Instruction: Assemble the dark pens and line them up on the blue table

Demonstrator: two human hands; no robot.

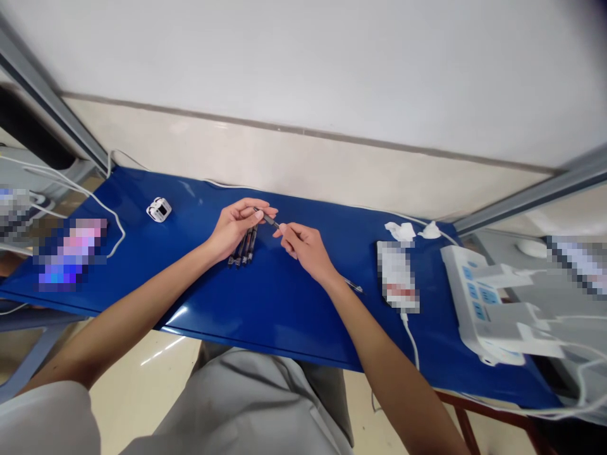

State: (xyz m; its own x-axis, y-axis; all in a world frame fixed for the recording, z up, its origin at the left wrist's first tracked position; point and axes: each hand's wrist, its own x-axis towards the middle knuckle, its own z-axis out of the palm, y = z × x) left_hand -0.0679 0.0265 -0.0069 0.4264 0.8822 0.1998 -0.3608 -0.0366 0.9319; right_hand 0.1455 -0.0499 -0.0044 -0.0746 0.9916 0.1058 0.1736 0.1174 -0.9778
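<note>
A dark pen (269, 219) is held at a slant above the blue table, between my two hands. My left hand (236, 229) pinches its upper left end between thumb and fingers. At the lower right end, the fingertips of my right hand (305, 248) are closed on it, hiding that tip. Several dark pens (244, 249) lie side by side on the table, partly covered by my left hand. Another slim pen-like piece (353, 285) shows beside my right forearm, which hides part of it.
The blue table (284, 309) runs along a pale wall. At left are a small white device (159, 209) and a phone (73, 253). On the right lie crumpled tissues (401, 232), a phone on a cable (397, 276) and a white power strip (467, 297) with chargers.
</note>
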